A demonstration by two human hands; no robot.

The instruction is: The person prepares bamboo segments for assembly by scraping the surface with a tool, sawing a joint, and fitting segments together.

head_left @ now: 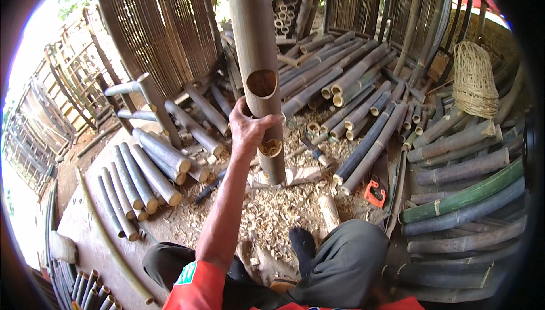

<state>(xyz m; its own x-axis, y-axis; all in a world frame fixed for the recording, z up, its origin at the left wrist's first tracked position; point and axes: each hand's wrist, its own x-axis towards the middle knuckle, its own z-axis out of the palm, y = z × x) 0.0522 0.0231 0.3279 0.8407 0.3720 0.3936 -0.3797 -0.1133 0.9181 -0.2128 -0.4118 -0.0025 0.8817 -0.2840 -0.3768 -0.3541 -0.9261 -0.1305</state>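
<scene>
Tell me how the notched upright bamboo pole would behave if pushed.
The bamboo pole seems stiff, given its straight, thick stem. It is probably light for its size: the cut openings reveal a hollow inside. Being tall and narrow, it would likely tip if the left hand let go.

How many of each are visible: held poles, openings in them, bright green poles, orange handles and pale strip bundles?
Held pole: 1
Openings in it: 2
Bright green pole: 1
Orange handle: 1
Pale strip bundle: 1
Total: 6
</scene>
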